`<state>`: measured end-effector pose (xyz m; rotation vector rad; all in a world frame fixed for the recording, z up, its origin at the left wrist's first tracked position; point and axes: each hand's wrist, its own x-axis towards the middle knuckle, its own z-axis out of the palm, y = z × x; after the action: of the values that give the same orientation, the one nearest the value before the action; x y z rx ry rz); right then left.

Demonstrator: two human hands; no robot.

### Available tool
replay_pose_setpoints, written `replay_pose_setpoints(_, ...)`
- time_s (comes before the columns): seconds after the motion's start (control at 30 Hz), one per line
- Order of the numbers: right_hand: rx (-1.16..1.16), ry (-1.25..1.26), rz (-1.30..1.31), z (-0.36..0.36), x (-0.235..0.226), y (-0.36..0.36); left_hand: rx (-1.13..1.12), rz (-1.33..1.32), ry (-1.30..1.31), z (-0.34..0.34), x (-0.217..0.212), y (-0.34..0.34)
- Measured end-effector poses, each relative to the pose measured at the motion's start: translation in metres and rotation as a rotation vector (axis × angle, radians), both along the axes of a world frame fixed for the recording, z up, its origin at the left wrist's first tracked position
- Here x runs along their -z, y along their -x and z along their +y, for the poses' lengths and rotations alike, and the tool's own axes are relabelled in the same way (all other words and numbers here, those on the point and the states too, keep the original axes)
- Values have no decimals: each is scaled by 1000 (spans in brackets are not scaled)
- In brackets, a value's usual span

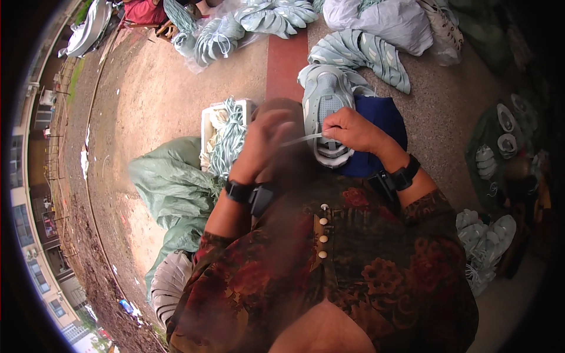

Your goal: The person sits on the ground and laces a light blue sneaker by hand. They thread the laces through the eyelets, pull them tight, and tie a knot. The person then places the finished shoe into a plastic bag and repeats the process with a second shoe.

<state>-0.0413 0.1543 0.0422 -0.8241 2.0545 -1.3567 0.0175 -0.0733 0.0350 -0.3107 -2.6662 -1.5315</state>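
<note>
A light grey-blue sneaker upper [328,109] lies in front of me, its toe pointing away and its open heel end toward me. My right hand [352,130] is at its ankle opening, fingers pinched on a pale flat shoelace [303,140]. From there the lace stretches left in a straight line toward my left hand [266,138]. Motion smears the fingers of that hand, so I cannot make out whether they grip the lace. Just left of it, a white box [206,126] holds bundled pale blue and cream laces [228,138].
Dark blue cloth [385,123] lies under and beside the upper. Rows of nested uppers [368,56] spread beyond it, near a white plastic sack [382,23]. A green sack [176,176] slumps at left. More uppers [488,235] are piled at right.
</note>
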Motion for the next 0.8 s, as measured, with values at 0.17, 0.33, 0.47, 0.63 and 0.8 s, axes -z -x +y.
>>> replay_pose_setpoints(0.17,76,-75,97,-3,-2,8,239,-335,-172,41,-26,26)
replay_pose_setpoints(0.33,167,-37,105,5,17,24,267,-265,-81,33,0,33)
replay_pose_setpoints(0.47,319,-140,267,7,39,53,191,-159,52,26,6,42)
replay_pose_setpoints(0.63,294,-351,518,-4,41,62,1,-155,149,24,15,55)
replay_pose_setpoints(0.8,220,-475,644,-9,56,68,-6,-185,268,26,17,62)
